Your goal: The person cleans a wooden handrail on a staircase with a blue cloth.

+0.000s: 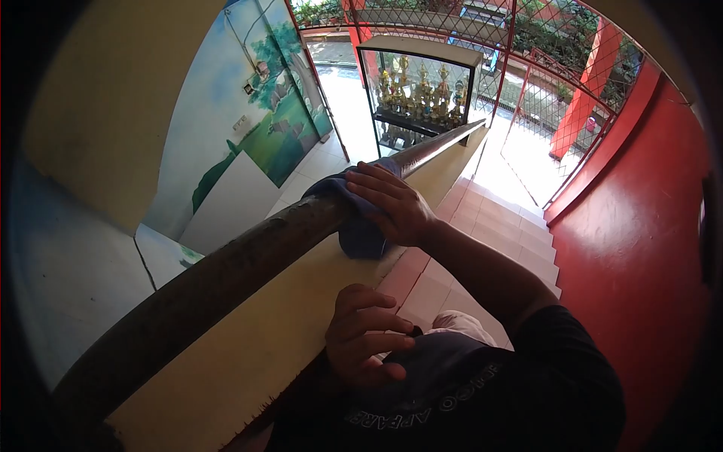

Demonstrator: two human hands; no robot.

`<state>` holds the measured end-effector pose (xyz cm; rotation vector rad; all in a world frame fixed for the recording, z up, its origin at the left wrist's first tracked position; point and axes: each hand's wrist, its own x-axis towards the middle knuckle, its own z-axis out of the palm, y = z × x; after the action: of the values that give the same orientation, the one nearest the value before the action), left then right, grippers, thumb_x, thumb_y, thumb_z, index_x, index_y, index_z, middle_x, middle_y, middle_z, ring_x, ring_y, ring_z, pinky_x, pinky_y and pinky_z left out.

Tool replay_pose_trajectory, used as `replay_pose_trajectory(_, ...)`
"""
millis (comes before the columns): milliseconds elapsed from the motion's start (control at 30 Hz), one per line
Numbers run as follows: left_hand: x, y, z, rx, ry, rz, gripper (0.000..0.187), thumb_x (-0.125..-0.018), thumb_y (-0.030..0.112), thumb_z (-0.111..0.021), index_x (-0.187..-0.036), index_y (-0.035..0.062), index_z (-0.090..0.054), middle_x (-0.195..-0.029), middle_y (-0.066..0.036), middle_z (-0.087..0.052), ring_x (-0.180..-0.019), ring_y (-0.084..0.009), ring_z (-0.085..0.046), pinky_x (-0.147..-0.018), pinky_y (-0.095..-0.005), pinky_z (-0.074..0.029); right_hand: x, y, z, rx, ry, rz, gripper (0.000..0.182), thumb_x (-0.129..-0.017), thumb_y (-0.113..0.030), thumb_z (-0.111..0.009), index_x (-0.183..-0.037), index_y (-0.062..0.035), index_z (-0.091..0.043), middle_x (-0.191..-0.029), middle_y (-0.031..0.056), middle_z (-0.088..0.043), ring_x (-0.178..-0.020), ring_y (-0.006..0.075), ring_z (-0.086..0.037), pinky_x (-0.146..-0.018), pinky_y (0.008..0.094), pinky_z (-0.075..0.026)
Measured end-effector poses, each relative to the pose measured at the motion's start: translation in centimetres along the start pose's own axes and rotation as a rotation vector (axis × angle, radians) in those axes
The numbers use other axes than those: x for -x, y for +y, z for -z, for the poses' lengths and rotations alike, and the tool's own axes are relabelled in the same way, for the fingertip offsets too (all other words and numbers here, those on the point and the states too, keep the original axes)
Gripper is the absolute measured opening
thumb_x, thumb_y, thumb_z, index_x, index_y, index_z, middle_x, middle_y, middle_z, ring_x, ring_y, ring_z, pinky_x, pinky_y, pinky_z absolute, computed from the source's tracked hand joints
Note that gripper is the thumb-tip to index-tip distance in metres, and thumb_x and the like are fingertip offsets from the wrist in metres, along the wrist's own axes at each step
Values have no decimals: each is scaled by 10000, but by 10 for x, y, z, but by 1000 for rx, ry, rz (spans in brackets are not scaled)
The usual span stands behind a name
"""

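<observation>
Blue cloth (363, 239) lay draped over a handrail beneath a hand

The cloth bent over the dark, worn handrail (248, 245), one end hanging down beside the cream wall (226, 328). The right hand (395, 207) held it against the rail, fingers close together over the top. Nearer the body, the left hand (365, 335) was off the rail, its fingers parted and loosely curled, as far as the shadow seemed to show. Tiled steps (489, 233) ran between the rail and a red wall (633, 264); beyond the rail's far end stood a glass-fronted cabinet (420, 47) of trophies (425, 94).
</observation>
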<state>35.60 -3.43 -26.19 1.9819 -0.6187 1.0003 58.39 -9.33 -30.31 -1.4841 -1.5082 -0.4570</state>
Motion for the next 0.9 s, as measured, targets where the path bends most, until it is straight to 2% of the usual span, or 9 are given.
replay_pose_trajectory(200,1,6,-11,-339,-103,55,349,-876,573,-660,-957,234,-683,-944,51,-664,-1042,-236,-605,-1008,-482,-365,52,109,16,310,-22,-335,388,-1007,-175,-461,-1374,-79,-542,-1414,159,-541,-1331,326,-499,-1136,475,-357)
replay_pose_trajectory(267,-1,11,-10,-426,-140,78,332,-860,580,-678,-965,265,-678,-964,58,-657,-1081,-227,-597,-1040,-496,-349,69,143,20,173,114,-499,342,-1029,-236,-463,-1322,-119,-596,-1320,117,-617,-1240,317,-566,-1093,415,-407)
replay_pose_trajectory(367,-13,28,-2,-585,-195,197,319,-852,564,-697,-997,281,-665,-1045,53,-645,-1148,-233,-563,-1079,-551,-321,88,182,26,-541,409,-1049,332,-1040,-258,-471,-1278,-82,-621,-1224,134,-654,-1157,294,-601,-1039,388,-439)
replay_pose_trajectory(433,-15,36,4,-816,-184,187,316,-862,560,-687,-1014,285,-660,-1124,29,-617,-1221,-278,-518,-1098,-611,-279,72,156,44,-1100,727,-1165,460,-1051,-365,-427,-1327,-12,-535,-1247,183,-607,-1117,302,-599,-965,438,-478)
replay_pose_trajectory(500,-22,43,13,-1043,-209,176,333,-876,562,-668,-1061,286,-650,-1228,-5,-575,-1300,-332,-450,-1107,-671,-221,65,129,58,-1482,867,-1084,550,-1056,-427,-349,-1380,3,-459,-1318,208,-558,-1157,337,-580,-989,488,-466)
replay_pose_trajectory(567,-37,43,17,-1277,-240,142,375,-893,571,-640,-1137,286,-635,-1356,-49,-519,-1383,-395,-358,-1109,-732,-148,84,138,70,-1789,762,-682,613,-1055,-474,-278,-1433,-5,-394,-1386,210,-512,-1213,372,-549,-1044,527,-433)
replay_pose_trajectory(667,-70,25,4,-1595,-198,309,563,-902,614,-575,-1318,236,-547,-1527,-157,-368,-1443,-467,-241,-1115,-725,-73,104,146,86,-1956,824,-600,664,-1046,-512,-219,-1454,-12,-378,-1426,220,-479,-1300,397,-484,-1109,546,-374)
replay_pose_trajectory(800,-76,2,-6,-2004,-541,794,567,-937,614,-514,-1416,312,-490,-1599,-144,-261,-1472,-469,-152,-1085,-736,86,113,146,100,-2007,802,-535,690,-1027,-550,-321,-1443,-7,-410,-1443,217,-485,-1327,390,-470,-1133,529,-343)
replay_pose_trajectory(900,-73,0,-4,-2070,-563,752,561,-978,596,-414,-1439,283,-477,-1602,-142,-262,-1481,-458,-128,-1078,-733,68,130,160,105,-2016,909,-506,644,-1041,-497,-341,-1438,6,-400,-1444,227,-478,-1292,377,-511,-1108,507,-391)
